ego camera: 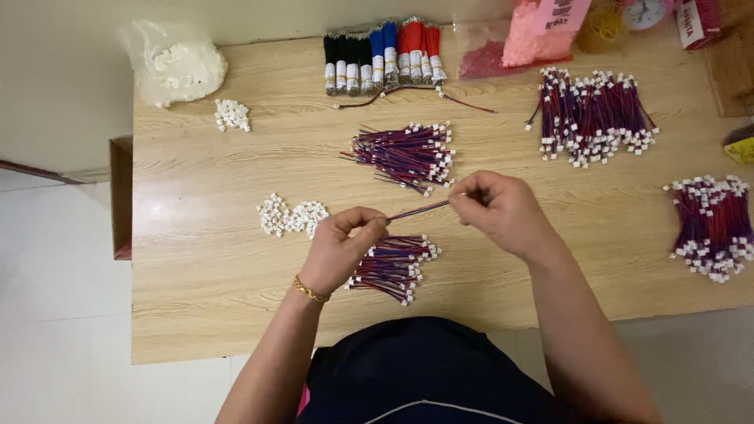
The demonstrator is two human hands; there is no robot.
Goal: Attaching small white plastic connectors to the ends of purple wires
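Head view showed left hand [343,243] and right hand [500,208] pinching a thin, limp red-and-blue wire pair [419,210] by its ends.

Clear bag of white bits [177,64] at the bench's far left corner. Pink packet [542,27] over a clear red-filled bag [481,56] along the back edge; red-and-white pack [697,22] far right.

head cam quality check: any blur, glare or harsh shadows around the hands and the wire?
Head view: even, soft light, only faint shadows under the left hand and right hand; no glare on the wooden table; the wire pair between the hands reads thin and slightly soft; white connectors blur into clumps; table edges bow mildly.
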